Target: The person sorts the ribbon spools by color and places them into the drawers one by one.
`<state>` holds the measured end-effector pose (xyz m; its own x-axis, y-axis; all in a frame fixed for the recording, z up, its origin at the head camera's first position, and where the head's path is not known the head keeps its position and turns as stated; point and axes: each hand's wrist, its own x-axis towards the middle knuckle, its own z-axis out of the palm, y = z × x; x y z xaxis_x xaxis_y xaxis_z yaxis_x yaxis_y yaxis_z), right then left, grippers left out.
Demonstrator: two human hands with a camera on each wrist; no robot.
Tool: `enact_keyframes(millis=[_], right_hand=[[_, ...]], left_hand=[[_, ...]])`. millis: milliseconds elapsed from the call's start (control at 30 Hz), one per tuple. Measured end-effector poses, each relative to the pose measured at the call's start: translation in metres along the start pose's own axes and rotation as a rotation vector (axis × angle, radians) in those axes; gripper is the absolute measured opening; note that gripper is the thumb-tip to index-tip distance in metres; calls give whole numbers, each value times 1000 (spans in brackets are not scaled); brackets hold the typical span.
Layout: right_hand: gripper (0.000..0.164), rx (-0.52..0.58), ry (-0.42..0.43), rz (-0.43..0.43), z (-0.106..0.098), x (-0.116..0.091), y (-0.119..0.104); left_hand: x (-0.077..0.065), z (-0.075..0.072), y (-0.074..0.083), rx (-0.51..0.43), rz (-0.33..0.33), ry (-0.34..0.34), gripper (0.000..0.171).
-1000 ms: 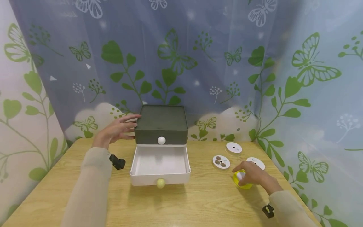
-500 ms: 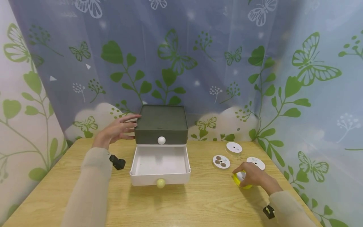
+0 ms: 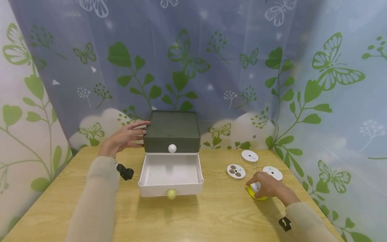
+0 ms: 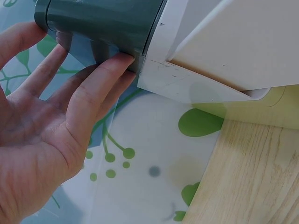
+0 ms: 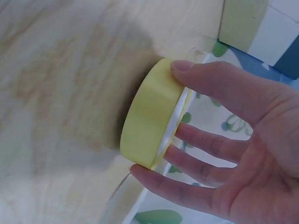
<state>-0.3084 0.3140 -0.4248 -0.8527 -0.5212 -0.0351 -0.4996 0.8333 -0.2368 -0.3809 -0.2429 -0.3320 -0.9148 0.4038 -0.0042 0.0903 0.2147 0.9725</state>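
Observation:
My left hand (image 3: 124, 137) rests its fingertips along the left side of a dark green drawer unit (image 3: 173, 124); the left wrist view shows its fingers extended against the dark wall. Beneath the dark upper section, a white drawer (image 3: 155, 191) is pulled out, with a pale yellow knob on its front. At the right of the table, my right hand (image 3: 267, 185) pinches a spool of yellow ribbon (image 5: 148, 116) by its edge, thumb on one side and a fingertip on the other. The spool's white face turns towards the palm, and its far face is hidden.
Around the right hand lie three white-faced spools: one at the back (image 3: 247, 154), one with brown round openings (image 3: 240, 166), and one behind the hand (image 3: 275, 170). A patterned curtain (image 3: 217, 94) hangs behind the wooden table (image 3: 211, 215).
My right hand and the yellow ribbon spool have shifted slightly left. The left hand stays against the drawer unit, and the white drawer remains pulled out.

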Motion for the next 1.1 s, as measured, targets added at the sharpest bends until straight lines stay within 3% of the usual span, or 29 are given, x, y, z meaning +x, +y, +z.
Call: enact_keyframes(millis=[300,767,1100], right_hand=[[45,36,-10,-96,-20,8,-20],[46,34,-10,-211,-67,17,-73],[44,7,-20,-243,-76,23,-101]], left_hand=[[0,-1,-1,-3,-11,5,63],[-1,0,3,-19,3,0,65],[0,2,0,-22,-2,14,66]])
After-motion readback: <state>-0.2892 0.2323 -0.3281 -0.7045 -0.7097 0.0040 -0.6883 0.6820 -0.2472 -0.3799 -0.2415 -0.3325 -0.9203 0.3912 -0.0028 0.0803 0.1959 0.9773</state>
